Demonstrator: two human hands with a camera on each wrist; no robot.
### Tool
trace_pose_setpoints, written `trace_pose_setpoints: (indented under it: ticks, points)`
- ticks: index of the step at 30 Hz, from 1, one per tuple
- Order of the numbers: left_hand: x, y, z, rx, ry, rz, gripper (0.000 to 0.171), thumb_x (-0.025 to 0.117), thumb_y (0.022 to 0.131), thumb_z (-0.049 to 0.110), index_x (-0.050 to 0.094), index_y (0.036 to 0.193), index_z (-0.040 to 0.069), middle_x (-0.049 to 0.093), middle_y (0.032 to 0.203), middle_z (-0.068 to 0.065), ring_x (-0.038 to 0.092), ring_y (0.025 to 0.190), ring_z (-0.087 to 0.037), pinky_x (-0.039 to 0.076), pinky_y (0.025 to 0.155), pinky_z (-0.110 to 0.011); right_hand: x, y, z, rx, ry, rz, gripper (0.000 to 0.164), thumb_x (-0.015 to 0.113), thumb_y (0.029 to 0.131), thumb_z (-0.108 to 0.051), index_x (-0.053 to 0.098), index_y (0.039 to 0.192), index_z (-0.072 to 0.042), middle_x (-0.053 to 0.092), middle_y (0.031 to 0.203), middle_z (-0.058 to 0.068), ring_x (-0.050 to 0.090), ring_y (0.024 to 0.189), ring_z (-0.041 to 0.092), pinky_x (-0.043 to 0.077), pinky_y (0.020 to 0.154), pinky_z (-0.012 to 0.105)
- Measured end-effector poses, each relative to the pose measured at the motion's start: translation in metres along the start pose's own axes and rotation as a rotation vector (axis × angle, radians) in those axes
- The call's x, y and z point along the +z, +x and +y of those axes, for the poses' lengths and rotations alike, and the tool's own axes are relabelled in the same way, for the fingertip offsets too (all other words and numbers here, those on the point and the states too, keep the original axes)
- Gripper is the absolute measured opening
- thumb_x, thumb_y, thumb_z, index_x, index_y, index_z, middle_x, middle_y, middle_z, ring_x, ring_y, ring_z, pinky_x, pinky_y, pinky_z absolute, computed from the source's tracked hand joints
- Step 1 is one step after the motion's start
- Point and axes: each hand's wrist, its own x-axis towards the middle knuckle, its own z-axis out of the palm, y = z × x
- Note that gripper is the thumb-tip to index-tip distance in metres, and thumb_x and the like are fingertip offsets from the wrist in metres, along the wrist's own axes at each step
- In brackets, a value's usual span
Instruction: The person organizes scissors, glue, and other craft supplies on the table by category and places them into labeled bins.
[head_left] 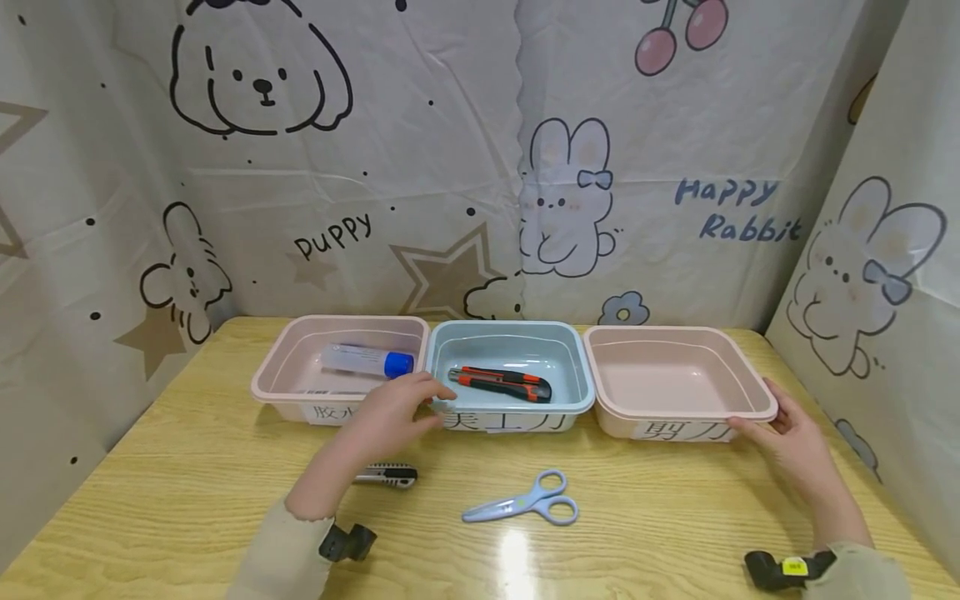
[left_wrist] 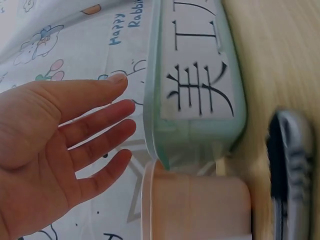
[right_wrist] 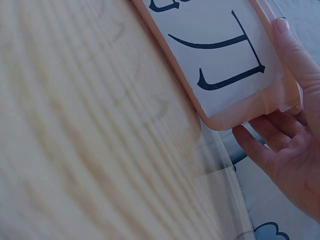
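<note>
My left hand (head_left: pixel 392 418) hovers at the front left corner of the light blue bin (head_left: pixel 517 330), its fingers spread and the palm holding nothing in the left wrist view. Inside that bin lie black-and-orange box cutters (head_left: pixel 504 383). With thumb at the front rim and fingers round the side, my right hand (head_left: pixel 797 446) grips the front right corner of the right pink bin (head_left: pixel 682 379). Blue scissors (head_left: pixel 528 502) lie on the table in front of the bins. A grey-and-black box cutter (head_left: pixel 395 475) lies beside my left forearm, partly hidden by it.
A second pink bin (head_left: pixel 276 367) stands at the left, with a clear blue-capped glue bottle (head_left: pixel 360 359) lying in it. The three bins stand in a row, paper labels on their fronts. Behind the wooden table (head_left: pixel 637 517) hangs a printed cloth (head_left: pixel 450 167).
</note>
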Motion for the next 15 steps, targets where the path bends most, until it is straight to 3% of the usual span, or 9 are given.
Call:
trace_pose_setpoints:
  ticks: [4,10,15]
  points:
    - [0.001,-0.01,-0.006,0.02,0.037,-0.005,0.029,0.072,0.077,0.016,0.066,0.105,0.013,0.063,0.1,0.002,0.057,0.088,-0.013,0.048,0.079,-0.031,0.001,0.0,0.0,0.002,-0.007,-0.002,0.087,0.063,0.086,-0.026,0.005,0.146,-0.005,0.021,0.142,0.034,0.036,0.121,0.006,0.035,0.072,-0.001]
    - [0.001,-0.023,-0.017,0.019,0.075,0.067,0.029,0.073,0.076,0.016,0.066,0.104,0.014,0.062,0.103,0.001,0.058,0.094,-0.016,0.048,0.081,-0.034,0.0,0.0,0.0,-0.002,0.012,0.004,0.087,0.064,0.085,-0.025,0.005,0.146,-0.005,0.021,0.141,0.034,0.037,0.11,-0.008,0.036,0.073,0.0]
    - [0.0,-0.032,-0.024,-0.007,0.075,0.014,0.031,0.073,0.076,0.017,0.066,0.106,0.013,0.063,0.109,-0.002,0.058,0.103,-0.022,0.046,0.088,-0.04,0.0,0.0,0.0,-0.003,0.02,0.004,0.086,0.063,0.085,-0.025,0.005,0.146,-0.004,0.021,0.142,0.034,0.036,0.109,-0.01,0.036,0.073,0.0]
